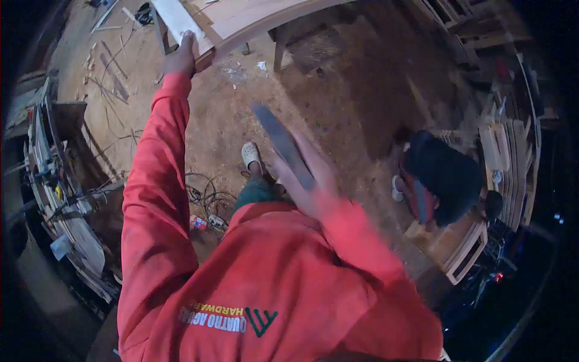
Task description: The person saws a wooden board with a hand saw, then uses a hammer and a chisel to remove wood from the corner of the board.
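Observation:
My left hand (181, 57) reaches forward and is closed around the near end of a pale board (175, 17), its thumb on top and its fingers partly hidden. That end lies at the corner of a wooden workbench (259, 23). Closer to my body, my right hand (310, 160) is smeared by motion. It is wrapped round a long, flat grey bar (277, 136), whose far end points up and to the left. The bar is apart from the board, over the floor.
Wood offcuts (111, 72) are strewn on the dusty floor at left. Coiled cables (208, 190) lie beside my foot (250, 154). At right, a person (443, 178) in dark clothing bends near wooden frames (509, 163). Stacked timber (69, 217) stands at far left.

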`<state>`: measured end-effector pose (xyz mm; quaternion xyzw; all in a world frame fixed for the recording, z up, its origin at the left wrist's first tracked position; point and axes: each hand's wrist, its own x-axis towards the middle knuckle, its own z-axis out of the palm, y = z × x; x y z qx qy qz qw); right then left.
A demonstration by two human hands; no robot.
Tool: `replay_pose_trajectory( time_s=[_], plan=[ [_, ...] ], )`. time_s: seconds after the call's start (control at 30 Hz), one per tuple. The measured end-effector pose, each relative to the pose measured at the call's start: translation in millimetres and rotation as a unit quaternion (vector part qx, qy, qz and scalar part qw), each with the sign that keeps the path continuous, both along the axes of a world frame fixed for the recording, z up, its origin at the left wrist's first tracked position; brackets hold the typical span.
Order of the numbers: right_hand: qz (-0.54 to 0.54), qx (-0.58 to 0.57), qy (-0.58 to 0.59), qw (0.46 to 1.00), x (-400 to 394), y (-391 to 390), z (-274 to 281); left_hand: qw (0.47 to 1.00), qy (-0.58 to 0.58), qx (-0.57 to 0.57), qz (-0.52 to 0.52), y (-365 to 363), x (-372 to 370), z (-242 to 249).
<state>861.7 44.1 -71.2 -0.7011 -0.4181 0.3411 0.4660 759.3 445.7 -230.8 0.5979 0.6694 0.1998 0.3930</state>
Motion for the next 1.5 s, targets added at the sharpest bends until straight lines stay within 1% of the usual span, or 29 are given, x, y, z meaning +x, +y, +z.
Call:
replay_pose_trajectory(
  time_s=[0.03,0.07,0.1,0.13,0.23,0.27,0.33,0.37,0.47,0.57,0.6,0.63,0.7,0.77,0.83,0.9,0.97,1.0,1.03,1.07,1.13,1.2,1.23,1.3,1.33,1.4,1.43,1.47,1.5],
  plan=[
    [0.000,0.076,-0.038,0.996,-4.8,-37.6,-1.6,1.000,0.002,-0.010,-0.010,2.0,-2.6,0.0],
    [-0.004,0.000,0.003,1.000,-8.3,-78.3,10.5,1.000,0.006,-0.022,-0.017,2.8,-4.8,-1.6],
    [0.006,-0.016,-0.022,1.000,-9.9,-109.5,17.5,0.999,0.011,-0.035,-0.027,-0.2,-2.5,5.3],
    [0.009,-0.030,-0.049,0.998,-10.1,-122.9,20.3,0.996,-0.029,-0.086,-0.001,-30.1,8.3,46.7],
    [0.011,0.054,-0.059,0.997,2.2,-38.3,-12.8,1.000,0.021,0.001,-0.014,-4.5,-0.1,-4.6],
    [0.022,0.021,0.073,0.997,6.2,10.7,-20.1,0.998,0.051,0.010,-0.040,6.4,-6.3,-14.2],
    [0.007,0.008,0.075,0.997,13.1,115.1,-21.9,0.994,0.072,0.017,-0.085,18.6,-10.1,-33.6],
    [-0.006,0.170,-0.035,0.985,12.4,161.8,-55.7,0.998,0.039,-0.022,-0.045,16.4,-8.6,-24.3],
    [0.024,0.028,0.034,0.999,12.3,153.4,-21.9,0.998,0.041,-0.026,-0.048,16.2,-7.7,-12.7],
    [-0.007,0.026,0.051,0.998,0.7,26.7,-31.7,1.000,0.004,-0.004,-0.014,2.5,-0.6,-4.4],
    [-0.015,0.054,-0.063,0.996,-3.8,-21.3,-23.3,1.000,0.010,-0.002,0.003,1.4,-2.2,-8.1],
    [-0.018,-0.004,-0.010,1.000,-9.5,-66.8,-11.8,1.000,0.014,-0.008,-0.006,-1.1,-2.9,-1.0],
    [0.041,-0.069,-0.140,0.987,-16.8,-133.4,6.4,0.999,0.027,-0.018,-0.033,-23.0,3.5,34.2],
    [0.071,-0.078,-0.143,0.984,-13.4,-126.5,9.2,0.998,0.038,-0.039,-0.032,-20.1,-2.9,28.4],
    [0.010,-0.021,0.039,0.999,-5.0,-64.5,2.5,0.995,0.075,-0.005,-0.059,10.1,-9.7,-18.1],
    [0.013,0.040,0.041,0.998,2.3,22.3,-31.4,0.999,0.002,-0.024,-0.027,-15.5,7.6,21.5],
    [0.017,0.010,0.065,0.998,5.5,101.8,-39.5,0.999,-0.009,-0.036,-0.026,-24.0,0.0,23.1],
    [0.025,-0.015,0.039,0.999,11.3,118.0,-27.9,0.998,0.013,-0.032,-0.049,-4.9,-5.9,4.5],
    [0.036,-0.037,0.013,0.999,14.0,124.8,-10.9,0.997,0.033,-0.025,-0.069,-7.4,-6.0,16.7],
    [0.031,-0.038,0.026,0.998,12.9,111.6,-8.3,0.995,0.022,-0.094,-0.020,-12.8,-2.5,25.3],
    [0.017,-0.041,0.056,0.997,13.2,63.1,-10.2,0.998,0.051,-0.029,-0.022,0.8,-7.0,-0.1],
    [-0.019,0.061,-0.024,0.998,1.0,-16.4,-22.6,0.989,0.117,0.032,-0.089,18.0,-15.0,-26.8],
    [-0.002,0.016,-0.014,1.000,-1.7,-63.2,-22.5,0.979,0.151,0.065,-0.118,26.5,-19.1,-40.1],
    [0.023,-0.024,-0.026,0.999,-7.9,-136.9,-7.1,0.993,0.078,-0.032,-0.081,0.7,-3.6,3.7],
    [0.012,-0.049,-0.024,0.998,-10.8,-152.0,-3.7,0.998,0.019,-0.056,-0.015,-32.8,12.8,44.6],
    [0.023,-0.043,-0.055,0.997,-3.2,-122.4,1.5,0.992,0.098,0.004,-0.078,-20.4,4.3,24.5],
    [0.027,-0.032,-0.072,0.997,1.4,-98.5,-1.1,0.992,0.111,0.015,-0.055,-13.6,4.6,12.7],
    [0.007,0.026,-0.058,0.998,4.1,-58.2,-28.7,0.992,0.123,0.026,-0.031,-6.7,5.1,1.2],
    [0.021,0.015,0.017,1.000,10.1,-5.9,-32.9,0.993,0.103,0.031,-0.040,1.5,4.0,-0.4]
  ],
)
